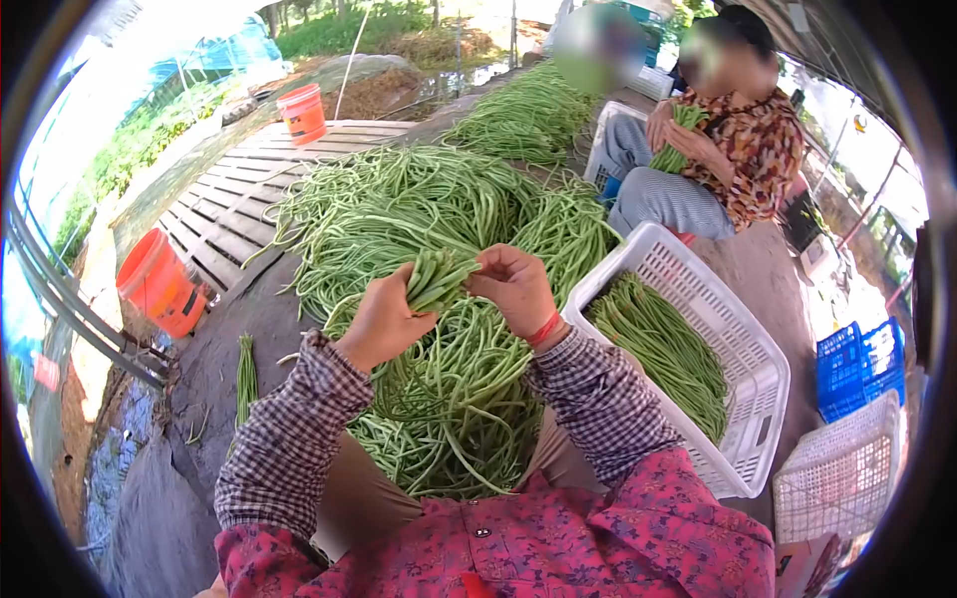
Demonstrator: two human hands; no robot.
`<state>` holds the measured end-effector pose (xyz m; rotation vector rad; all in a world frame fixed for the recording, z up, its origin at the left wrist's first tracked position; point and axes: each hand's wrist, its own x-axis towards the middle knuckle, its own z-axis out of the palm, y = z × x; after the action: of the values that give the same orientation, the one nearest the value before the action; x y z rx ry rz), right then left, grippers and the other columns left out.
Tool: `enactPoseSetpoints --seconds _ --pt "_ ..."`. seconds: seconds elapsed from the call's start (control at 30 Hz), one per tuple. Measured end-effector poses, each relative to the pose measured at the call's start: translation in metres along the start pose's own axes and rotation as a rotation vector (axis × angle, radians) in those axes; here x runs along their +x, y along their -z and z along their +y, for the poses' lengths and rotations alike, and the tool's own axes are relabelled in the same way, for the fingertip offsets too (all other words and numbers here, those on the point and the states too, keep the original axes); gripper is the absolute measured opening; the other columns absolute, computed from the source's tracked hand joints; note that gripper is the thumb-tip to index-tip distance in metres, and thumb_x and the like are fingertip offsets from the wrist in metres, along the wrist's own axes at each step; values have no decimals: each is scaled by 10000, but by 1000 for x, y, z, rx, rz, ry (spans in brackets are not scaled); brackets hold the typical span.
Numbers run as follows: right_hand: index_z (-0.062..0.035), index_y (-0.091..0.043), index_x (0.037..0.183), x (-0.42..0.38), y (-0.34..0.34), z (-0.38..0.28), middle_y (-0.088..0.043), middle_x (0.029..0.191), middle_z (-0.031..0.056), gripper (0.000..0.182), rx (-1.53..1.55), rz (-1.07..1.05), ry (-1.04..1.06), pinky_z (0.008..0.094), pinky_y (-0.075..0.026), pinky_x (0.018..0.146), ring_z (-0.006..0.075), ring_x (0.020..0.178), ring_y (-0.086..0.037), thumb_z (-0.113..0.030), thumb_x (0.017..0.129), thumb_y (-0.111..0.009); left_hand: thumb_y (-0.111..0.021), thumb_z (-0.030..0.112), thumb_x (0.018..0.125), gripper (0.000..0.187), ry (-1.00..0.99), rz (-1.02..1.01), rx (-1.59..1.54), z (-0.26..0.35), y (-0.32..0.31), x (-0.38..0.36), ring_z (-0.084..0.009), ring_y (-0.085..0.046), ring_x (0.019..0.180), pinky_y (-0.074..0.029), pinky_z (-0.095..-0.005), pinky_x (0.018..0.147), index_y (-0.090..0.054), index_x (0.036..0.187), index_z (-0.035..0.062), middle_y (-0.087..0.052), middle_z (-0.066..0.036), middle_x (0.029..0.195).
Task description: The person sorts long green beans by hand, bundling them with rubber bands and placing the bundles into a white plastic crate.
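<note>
My left hand (386, 321) is wrapped round a bunch of long green beans (436, 279), its ends pointing up and to the right. Close by on the right, my right hand (516, 289) pinches at the ends of the bunch with thumb and finger; a red band circles that wrist. Beneath both hands spreads a large heap of loose long beans (399, 214), reaching down between my knees. To the right stands a white plastic crate (755, 399) with long beans (663, 349) laid lengthwise in it.
Orange buckets (159, 284) (302, 115) stand left, one by a slatted pallet (234, 189). A small bean bundle (246, 384) lies on dark ground sheeting. Another person (743, 130) sits back right, holding beans. Blue (859, 369) and white crates (837, 468) stand far right.
</note>
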<state>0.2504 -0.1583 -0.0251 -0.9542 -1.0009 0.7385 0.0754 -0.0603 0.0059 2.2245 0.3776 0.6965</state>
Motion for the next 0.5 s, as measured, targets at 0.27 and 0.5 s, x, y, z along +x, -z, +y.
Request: enactPoseSetpoints --seconds 0.27,0.5 --pt "-4 -602 828 17 -3 -1 -623 735 17 161 -229 -220 -296 212 -467 564 72 621 -572 -14 716 -717 -668 120 668 464 37 -125 503 -15 17 7 -399 -588 822 -458 -477 723 -510 1079 -25 -621 -209 877" --pt "30 -630 1049 18 13 13 -640 1006 124 462 -66 -863 -534 313 -488 826 206 946 -618 -275 735 -778 -693 31 735 336 21 37 -287 -50 42 13 -212 -635 746 -515 -343 658 -550 1036 -14 -638 -106 822"
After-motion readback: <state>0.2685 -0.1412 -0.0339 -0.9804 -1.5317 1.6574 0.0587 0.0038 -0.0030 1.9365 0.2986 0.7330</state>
